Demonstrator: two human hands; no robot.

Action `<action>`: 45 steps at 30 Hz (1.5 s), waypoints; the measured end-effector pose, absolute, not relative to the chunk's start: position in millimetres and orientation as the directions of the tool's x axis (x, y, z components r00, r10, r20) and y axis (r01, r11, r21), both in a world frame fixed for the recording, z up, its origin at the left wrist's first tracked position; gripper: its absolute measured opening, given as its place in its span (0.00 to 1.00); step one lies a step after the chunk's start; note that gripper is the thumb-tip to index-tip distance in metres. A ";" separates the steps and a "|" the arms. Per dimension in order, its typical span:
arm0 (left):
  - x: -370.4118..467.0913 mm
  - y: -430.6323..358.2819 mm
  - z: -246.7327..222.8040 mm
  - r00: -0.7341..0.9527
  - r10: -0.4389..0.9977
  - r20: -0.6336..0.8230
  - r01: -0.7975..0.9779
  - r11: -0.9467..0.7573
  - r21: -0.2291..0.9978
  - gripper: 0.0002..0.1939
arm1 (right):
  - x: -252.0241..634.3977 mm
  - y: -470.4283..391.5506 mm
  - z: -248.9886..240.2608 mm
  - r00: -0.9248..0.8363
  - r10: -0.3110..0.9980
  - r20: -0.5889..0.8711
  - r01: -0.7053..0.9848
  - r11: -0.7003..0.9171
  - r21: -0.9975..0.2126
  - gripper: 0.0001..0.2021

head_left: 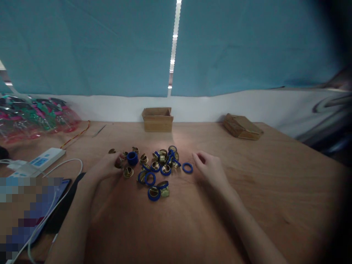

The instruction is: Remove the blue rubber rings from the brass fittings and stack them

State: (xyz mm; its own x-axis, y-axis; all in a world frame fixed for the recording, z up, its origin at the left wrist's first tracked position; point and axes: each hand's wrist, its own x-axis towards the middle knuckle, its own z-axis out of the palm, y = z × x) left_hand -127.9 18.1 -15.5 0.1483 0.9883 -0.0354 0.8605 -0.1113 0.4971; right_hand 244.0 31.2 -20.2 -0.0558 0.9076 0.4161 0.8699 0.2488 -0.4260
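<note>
My left hand (107, 165) is at the left edge of a spread of small brass fittings, its fingers closed round one brass fitting (118, 162). Close by its fingertips stands a short stack of blue rings (132, 158), with a loose brass fitting (128, 172) just below. To the right lies a pile of brass fittings with blue rings round them (165, 169). A single blue ring (187, 168) rests flat between this pile and my right hand (209, 167). The right fingers are curled together; whether anything is between them is hidden.
An open cardboard box (158, 123) stands at the back, and another brown box (242, 126) lies to its right. At left are a white power strip (45, 161), white cables, a phone-like device (56, 200) and clear-wrapped goods (41, 113). A blue curtain hangs behind.
</note>
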 end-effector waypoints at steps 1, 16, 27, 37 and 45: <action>-129.6 19.1 -16.7 0.156 0.987 -0.030 0.865 -0.122 0.487 0.18 | 250.0 34.4 -20.3 -0.045 0.907 0.418 0.884 0.231 -0.407 0.18; -49.3 -2.6 0.5 0.425 0.875 0.233 0.693 -0.480 0.538 0.10 | 284.6 51.2 -31.8 0.030 0.973 0.228 0.925 0.060 -0.376 0.09; -13.7 -15.1 -21.1 0.635 0.714 0.294 0.586 -0.694 0.418 0.12 | 272.9 48.0 -40.9 0.012 0.978 0.208 0.926 0.068 -0.371 0.10; -2.1 -15.7 -23.4 0.523 0.772 0.360 0.580 -0.632 0.513 0.09 | 224.1 17.4 -21.3 -0.127 0.908 0.400 0.737 0.356 -0.574 0.10; 1.6 -11.9 -29.4 0.226 0.919 0.323 0.443 -0.392 0.807 0.12 | 187.2 -18.0 -14.8 -0.384 0.868 0.314 0.503 0.482 -0.717 0.12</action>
